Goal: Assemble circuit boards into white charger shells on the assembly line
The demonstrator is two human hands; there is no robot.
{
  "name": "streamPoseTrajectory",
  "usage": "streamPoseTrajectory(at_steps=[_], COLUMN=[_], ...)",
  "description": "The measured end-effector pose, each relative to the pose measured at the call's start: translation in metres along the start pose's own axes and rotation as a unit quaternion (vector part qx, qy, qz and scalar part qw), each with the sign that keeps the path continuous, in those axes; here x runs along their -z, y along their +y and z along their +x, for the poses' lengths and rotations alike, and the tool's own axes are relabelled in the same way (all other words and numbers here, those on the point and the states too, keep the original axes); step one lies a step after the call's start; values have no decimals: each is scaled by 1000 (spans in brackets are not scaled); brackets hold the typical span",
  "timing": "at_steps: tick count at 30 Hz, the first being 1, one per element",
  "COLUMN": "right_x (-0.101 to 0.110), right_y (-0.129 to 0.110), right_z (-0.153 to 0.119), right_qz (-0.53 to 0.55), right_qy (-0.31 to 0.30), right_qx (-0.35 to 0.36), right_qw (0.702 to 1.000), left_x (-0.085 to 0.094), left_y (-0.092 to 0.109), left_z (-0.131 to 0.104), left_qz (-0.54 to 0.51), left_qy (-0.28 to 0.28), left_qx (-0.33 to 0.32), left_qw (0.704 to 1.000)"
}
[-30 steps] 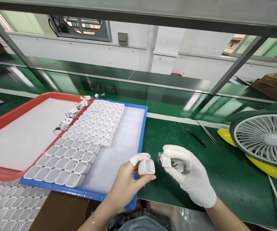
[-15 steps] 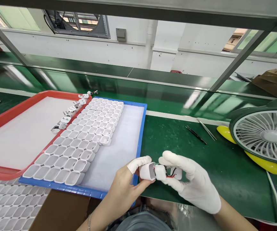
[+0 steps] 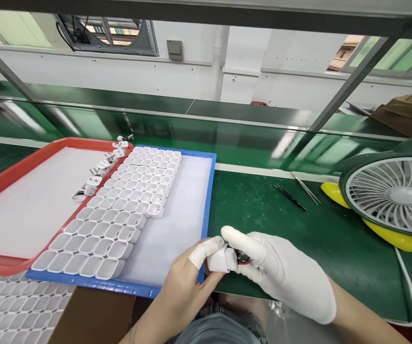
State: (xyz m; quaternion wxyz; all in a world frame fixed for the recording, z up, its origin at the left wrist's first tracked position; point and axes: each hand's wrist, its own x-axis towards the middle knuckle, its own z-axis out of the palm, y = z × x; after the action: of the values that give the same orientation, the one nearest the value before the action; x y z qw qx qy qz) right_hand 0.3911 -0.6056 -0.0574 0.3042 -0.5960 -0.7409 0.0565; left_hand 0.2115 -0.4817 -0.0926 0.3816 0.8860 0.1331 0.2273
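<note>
A white plastic charger housing (image 3: 217, 261) sits between the thumb and fingers of my left hand (image 3: 187, 274), which wears a white finger cot. My gloved right hand (image 3: 280, 267) grips a small charger circuit assembly (image 3: 242, 258) with a red wire, its white block partly inside the housing's open end. The glove hides most of the assembly. Left of my hands, a blue tray (image 3: 211, 191) carries rows of similar open white housings (image 3: 109, 246).
A red tray (image 3: 5, 184) overlaps the blue one, with several plug assemblies (image 3: 94, 180) along its edge. Black tweezers (image 3: 290, 197) and silver tweezers (image 3: 306, 188) lie on the green bench. A fan (image 3: 402, 196) stands at right; more housings (image 3: 23, 306) lie lower left.
My right hand has moved left toward the housing, pushing the assembly's white block further into its opening. The right fingers now cover more of the assembly. The view has shifted slightly.
</note>
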Motion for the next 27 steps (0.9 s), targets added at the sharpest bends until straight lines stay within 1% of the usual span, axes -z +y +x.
streamPoseTrajectory(at_steps=[4, 6, 8, 10, 12, 13, 16, 18, 20, 22, 24, 27], right_x=[4, 7, 13, 18, 20, 18, 1, -16, -33, -44, -49, -49], right_y=[-1, -2, -2, -2, -1, 1, 5, 6, 4, 2, 0, 0], right_z=[4, 8, 10, 9, 3, -2, -17, -21, -19, -13, -9, -6], right_qz=[10, -7, -26, -35, -12, 12, 95, 105, 99, 106, 122, 136], right_qy=[-33, -47, -48, -22, 28, 59, 168, 217, 220, 214, 223, 224], right_qx=[15, 10, 7, 24, 38, 33, -20, -39, -40, -39, -37, -29], right_qw=[999, 999, 999, 999, 999, 998, 981, 970, 970, 970, 966, 965], left_x=[-5, -8, -10, -12, -15, -17, -23, -27, -30, -33, -35, -39], left_y=[-1, 0, 0, 1, 0, 0, -2, -2, 0, 4, 7, 7], left_z=[-1, -1, 1, 2, 3, 3, 2, 3, 4, 5, 5, 2], left_qz=[-24, -50, -70, -88, -111, -126, -187, -230, -255, -260, -260, -269], left_qy=[6, -5, -5, 12, 40, 57, 131, 168, 173, 159, 155, 154], left_qx=[-11, -13, -38, -56, -52, -48, -83, -86, -53, -15, 16, 42], left_qw=[1000, 999, 997, 995, 992, 989, 970, 955, 950, 952, 953, 950])
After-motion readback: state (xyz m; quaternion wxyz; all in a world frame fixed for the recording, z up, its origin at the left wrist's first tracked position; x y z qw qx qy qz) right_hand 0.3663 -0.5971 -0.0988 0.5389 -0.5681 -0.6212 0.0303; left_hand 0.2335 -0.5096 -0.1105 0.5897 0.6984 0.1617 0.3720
